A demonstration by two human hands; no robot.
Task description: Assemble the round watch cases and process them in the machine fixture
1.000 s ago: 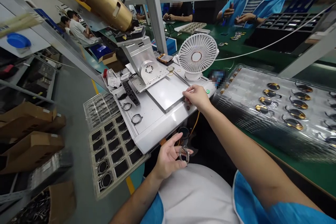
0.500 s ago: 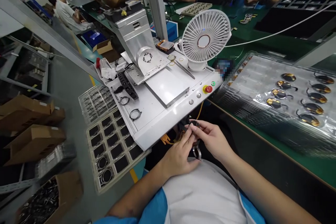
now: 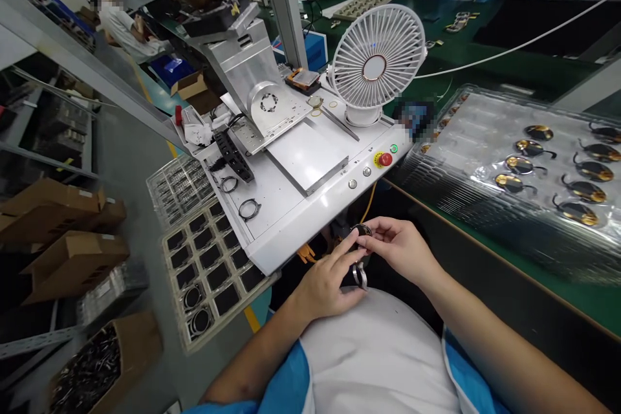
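Item: two bare hands at lap level, near edge of the white machine base [image 3: 301, 226].
Right hand [image 3: 400, 249]: back from the far button panel, where it rested a second ago; fingers pinched on a dark ring [image 3: 361, 230], held just below the base's near edge.
Left hand [image 3: 327, 284]: fingers partly curled, thumb and lower fingers gripping a second metal ring [image 3: 359, 275]; index tip now touching the dark ring. The two hands have closed together; both rings sit between them, one above the other.
Nearby: red stop button [image 3: 385, 159] untouched; two loose rings [image 3: 249, 209] on the base; compartment tray [image 3: 206, 265] at left; white fan [image 3: 377, 58] far; clear tray of gold parts [image 3: 548, 168] at right
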